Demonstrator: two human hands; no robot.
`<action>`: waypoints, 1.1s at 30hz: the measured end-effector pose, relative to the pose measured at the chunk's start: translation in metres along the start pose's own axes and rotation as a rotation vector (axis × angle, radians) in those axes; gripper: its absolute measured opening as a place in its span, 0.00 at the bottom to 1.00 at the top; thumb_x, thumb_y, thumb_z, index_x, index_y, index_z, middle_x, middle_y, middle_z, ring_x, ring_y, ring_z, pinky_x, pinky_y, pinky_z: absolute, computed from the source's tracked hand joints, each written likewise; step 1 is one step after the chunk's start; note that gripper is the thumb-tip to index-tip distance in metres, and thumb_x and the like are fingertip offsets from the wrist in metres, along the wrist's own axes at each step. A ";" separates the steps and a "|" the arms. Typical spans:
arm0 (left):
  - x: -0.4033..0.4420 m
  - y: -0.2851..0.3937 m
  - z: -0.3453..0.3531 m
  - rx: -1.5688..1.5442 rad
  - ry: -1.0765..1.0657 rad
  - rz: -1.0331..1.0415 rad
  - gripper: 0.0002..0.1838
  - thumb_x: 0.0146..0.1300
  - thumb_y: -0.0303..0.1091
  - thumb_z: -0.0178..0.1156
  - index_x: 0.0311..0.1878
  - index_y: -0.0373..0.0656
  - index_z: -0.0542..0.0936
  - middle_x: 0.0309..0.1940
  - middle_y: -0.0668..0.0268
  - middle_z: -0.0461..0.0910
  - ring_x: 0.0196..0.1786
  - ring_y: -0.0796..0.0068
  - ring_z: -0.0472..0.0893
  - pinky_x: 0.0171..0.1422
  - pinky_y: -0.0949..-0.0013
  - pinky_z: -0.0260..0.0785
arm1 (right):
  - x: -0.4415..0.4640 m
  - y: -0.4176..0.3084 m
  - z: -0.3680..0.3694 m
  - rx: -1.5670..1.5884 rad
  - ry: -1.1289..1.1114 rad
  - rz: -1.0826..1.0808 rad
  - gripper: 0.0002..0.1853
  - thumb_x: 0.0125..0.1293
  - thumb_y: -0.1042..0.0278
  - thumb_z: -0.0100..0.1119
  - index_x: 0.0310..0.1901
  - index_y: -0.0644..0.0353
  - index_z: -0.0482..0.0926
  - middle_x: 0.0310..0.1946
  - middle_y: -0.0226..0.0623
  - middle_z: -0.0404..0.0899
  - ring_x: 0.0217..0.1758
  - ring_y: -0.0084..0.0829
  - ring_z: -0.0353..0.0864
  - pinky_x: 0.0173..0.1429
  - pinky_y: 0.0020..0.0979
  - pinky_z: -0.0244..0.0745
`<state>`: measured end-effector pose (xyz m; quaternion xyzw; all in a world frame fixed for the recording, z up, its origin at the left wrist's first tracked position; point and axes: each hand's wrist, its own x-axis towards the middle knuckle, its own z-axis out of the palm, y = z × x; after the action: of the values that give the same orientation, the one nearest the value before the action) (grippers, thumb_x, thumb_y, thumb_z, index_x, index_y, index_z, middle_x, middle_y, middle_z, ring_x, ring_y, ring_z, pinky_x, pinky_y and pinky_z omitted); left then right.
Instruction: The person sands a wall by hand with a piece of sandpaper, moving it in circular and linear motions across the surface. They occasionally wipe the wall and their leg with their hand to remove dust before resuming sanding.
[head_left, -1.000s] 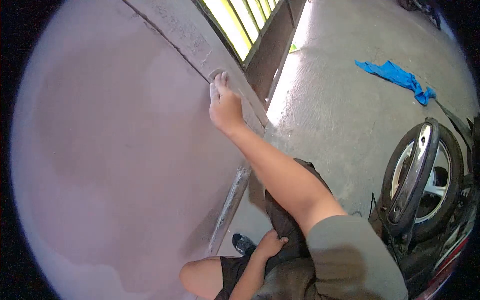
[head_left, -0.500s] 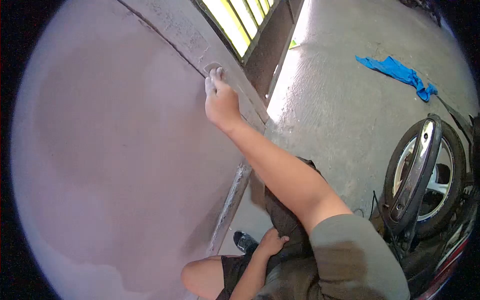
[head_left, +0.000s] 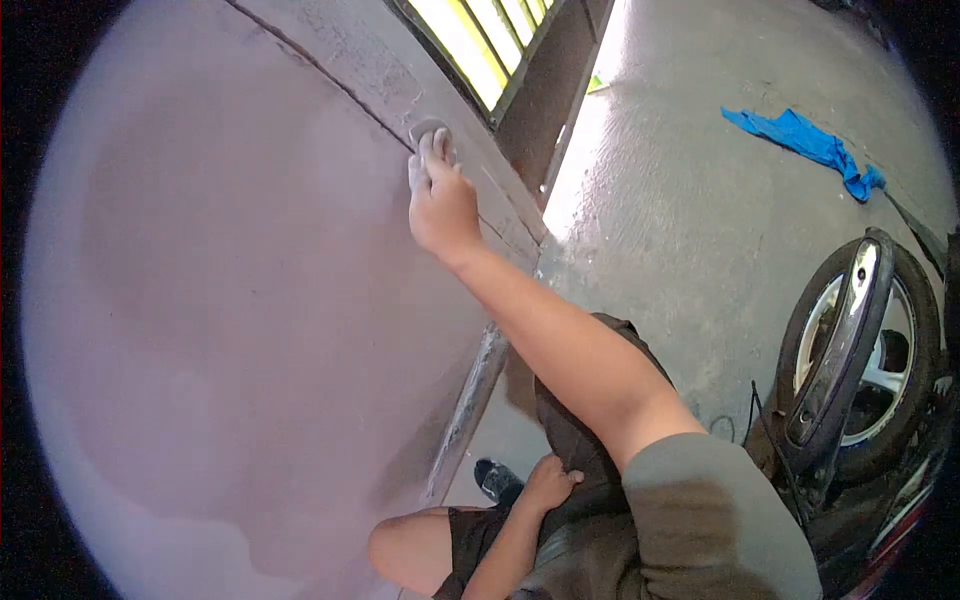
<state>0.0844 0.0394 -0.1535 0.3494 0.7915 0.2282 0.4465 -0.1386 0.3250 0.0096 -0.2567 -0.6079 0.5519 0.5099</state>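
Observation:
My right hand [head_left: 442, 195], its fingers whitened with dust or paste, is closed on a small flat greyish piece [head_left: 428, 127]. It presses this piece against the pale, pinkish wall surface [head_left: 250, 300], beside a long dark crack [head_left: 335, 82]. The underside of the piece is hidden. Low in the view, my left hand [head_left: 548, 486] lies at my dark shorts [head_left: 575, 440], closed on their fabric with the thumb showing; its other fingers are partly hidden.
A barred metal gate [head_left: 535, 120] adjoins the wall at the top. On the grey floor [head_left: 680, 230] lies a blue cloth [head_left: 800, 137]. At the right stands a motorcycle wheel [head_left: 895, 380] with an exhaust. A ledge [head_left: 465, 410] runs beside my bent leg and dark shoe [head_left: 490, 478].
My right hand has shifted slightly up and left along the crack, with more of the flat piece showing. The view has moved a little; my left hand stays at the shorts.

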 end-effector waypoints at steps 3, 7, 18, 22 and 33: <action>0.011 -0.039 0.016 0.000 -0.016 0.119 0.23 0.56 0.38 0.67 0.47 0.27 0.79 0.44 0.36 0.79 0.53 0.37 0.78 0.56 0.49 0.70 | 0.022 0.000 0.001 -0.032 0.028 -0.037 0.25 0.78 0.61 0.43 0.68 0.70 0.68 0.72 0.60 0.60 0.78 0.53 0.56 0.81 0.47 0.49; 0.003 -0.044 0.021 0.175 -0.003 -0.034 0.24 0.56 0.39 0.67 0.47 0.27 0.78 0.45 0.35 0.79 0.53 0.36 0.78 0.56 0.47 0.70 | 0.008 0.004 0.000 -0.027 0.014 -0.059 0.25 0.78 0.60 0.43 0.68 0.69 0.68 0.72 0.59 0.61 0.78 0.51 0.56 0.81 0.49 0.47; 0.007 -0.014 0.006 0.046 -0.081 -0.091 0.25 0.57 0.42 0.68 0.48 0.27 0.79 0.47 0.35 0.78 0.55 0.35 0.76 0.61 0.47 0.68 | 0.011 -0.006 -0.004 -0.094 -0.048 -0.093 0.26 0.77 0.62 0.43 0.69 0.71 0.66 0.73 0.59 0.58 0.79 0.53 0.53 0.81 0.54 0.44; 0.020 -0.094 0.048 0.008 0.016 0.108 0.28 0.59 0.44 0.67 0.44 0.21 0.77 0.45 0.31 0.78 0.55 0.34 0.76 0.60 0.48 0.69 | 0.014 -0.018 -0.003 0.011 0.005 -0.022 0.26 0.78 0.62 0.43 0.69 0.72 0.66 0.73 0.59 0.58 0.79 0.52 0.52 0.81 0.55 0.44; 0.002 -0.004 0.003 0.133 -0.053 -0.122 0.25 0.59 0.36 0.66 0.57 0.33 0.76 0.53 0.39 0.78 0.60 0.38 0.76 0.63 0.50 0.69 | 0.011 -0.018 -0.007 -0.071 -0.055 -0.102 0.26 0.78 0.61 0.43 0.68 0.71 0.67 0.73 0.57 0.60 0.79 0.51 0.54 0.80 0.56 0.45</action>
<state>0.0849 0.0390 -0.1587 0.3354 0.8125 0.1382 0.4562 -0.1314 0.3331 0.0293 -0.2279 -0.6534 0.5101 0.5108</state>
